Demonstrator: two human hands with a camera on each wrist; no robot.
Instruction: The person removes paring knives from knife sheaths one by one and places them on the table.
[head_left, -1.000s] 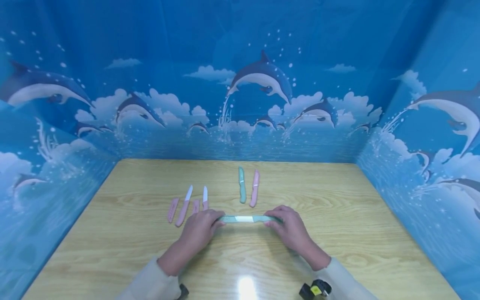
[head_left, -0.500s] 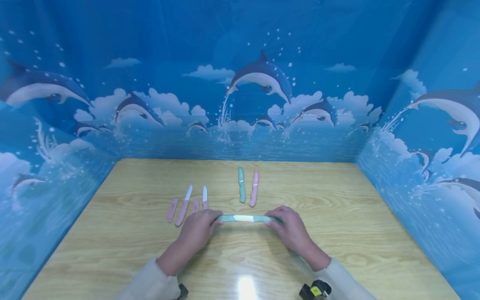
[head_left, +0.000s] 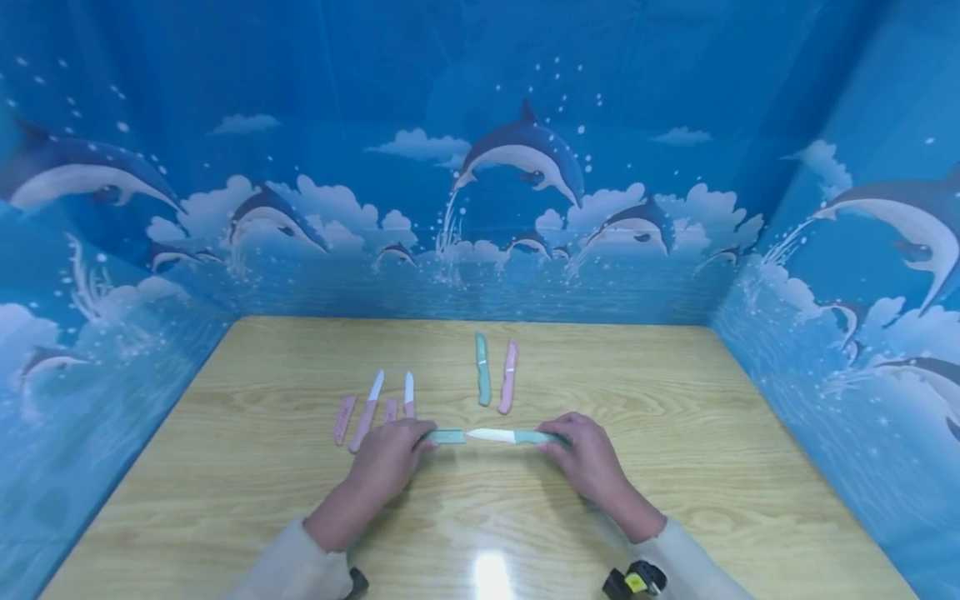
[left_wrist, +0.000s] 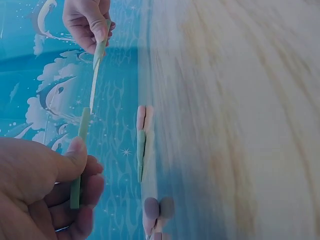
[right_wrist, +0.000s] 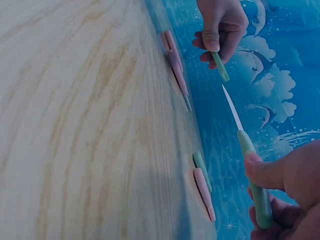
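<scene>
Both hands up off the wooden table (head_left: 675, 467), near side, about mid-width. Left hand (head_left: 390, 457) pinches the green sheath (head_left: 450, 437) between thumb and fingers toward its outer end; the mouth end is left uncovered and faces right, presumably so nothing blocks the opening. Right hand (head_left: 588, 462) grips the green-handled knife (head_left: 517, 436) by the handle only, thumb laid along it; likely chosen so that all of the white blade is bare and no finger lies near the edge. Blade points left, tip just beside the sheath mouth; the right wrist view shows a small gap, knife and sheath roughly in line. Holding both level and above the surface probably gives the fingers room beneath. To the left, two bare pink pieces: outer pink knife (head_left: 367, 414) and inner pink knife (head_left: 408, 400), blades pointing far, handles near. Each has a cover lying just to its left, outer pink sheath (head_left: 345, 419) and inner pink sheath (head_left: 391, 410). Left hand hides the near ends of the inner pair in the head view; those bare blades are the main hazard for that hand. Farther back, near centre, standing green knife and pink knife side by side, apparently covered: far green knife (head_left: 482, 371), far pink knife (head_left: 509, 377) on its right. Dolphin-print backdrop (head_left: 337, 83) beyond.
</scene>
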